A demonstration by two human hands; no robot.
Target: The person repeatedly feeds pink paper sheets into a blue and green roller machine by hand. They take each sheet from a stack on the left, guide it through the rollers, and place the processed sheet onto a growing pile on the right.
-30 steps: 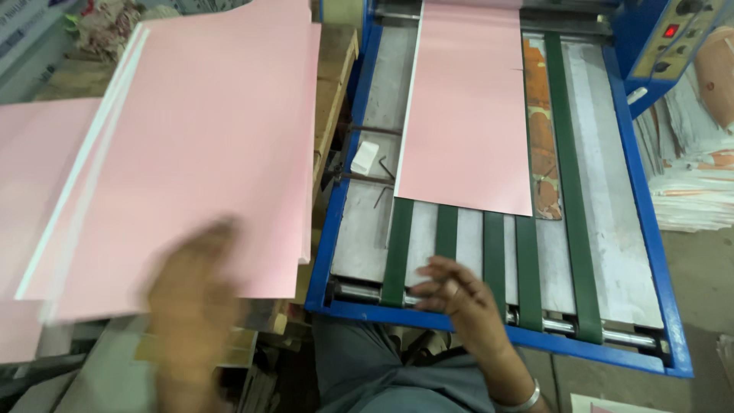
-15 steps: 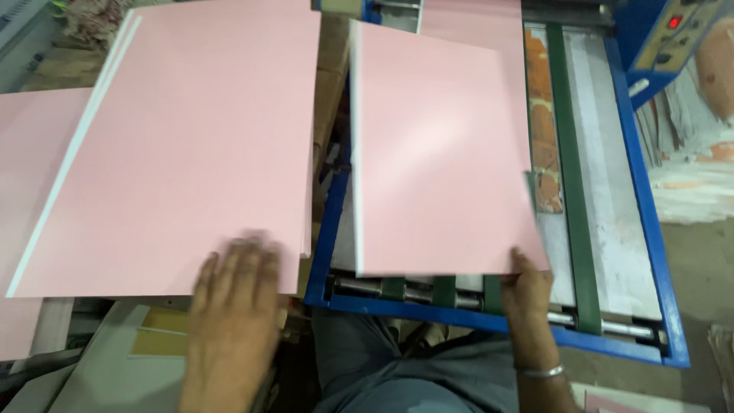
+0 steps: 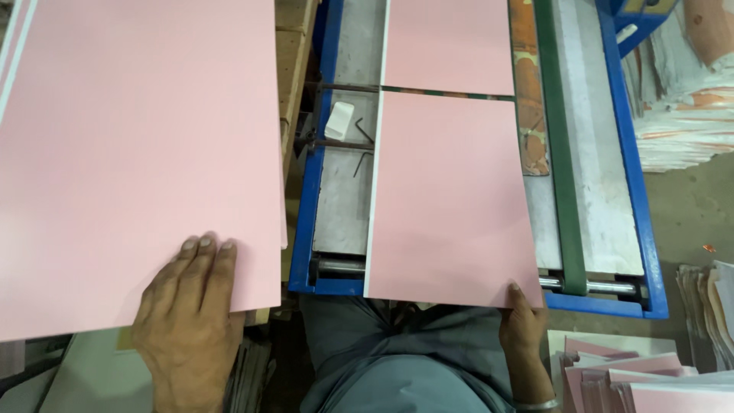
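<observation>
On the blue feeder (image 3: 310, 229), two pink sheets (image 3: 451, 206); right grip (image 3: 524, 325) pinches one, left (image 3: 187, 310) flat on a stack (image 3: 130, 153).

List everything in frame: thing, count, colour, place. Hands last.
Pink sheet stack: one pile, pink with white edges, left, on a surface beside the machine.
Near pink sheet: one, pink, lying on the feeder bed, near edge overhanging.
Far pink sheet: one, pink, further up the bed, a narrow gap between the two.
Feeder machine: one, blue frame, grey metal bed.
Belt: one seen, green, running lengthwise right of the sheets.
Hex keys: two or so, dark, on the bed's left strip.
Paper piles: several, whitish and pink, right edge and lower right.
Left hand: flat on the stack's near edge.
Right hand: at the near sheet's right corner.
</observation>
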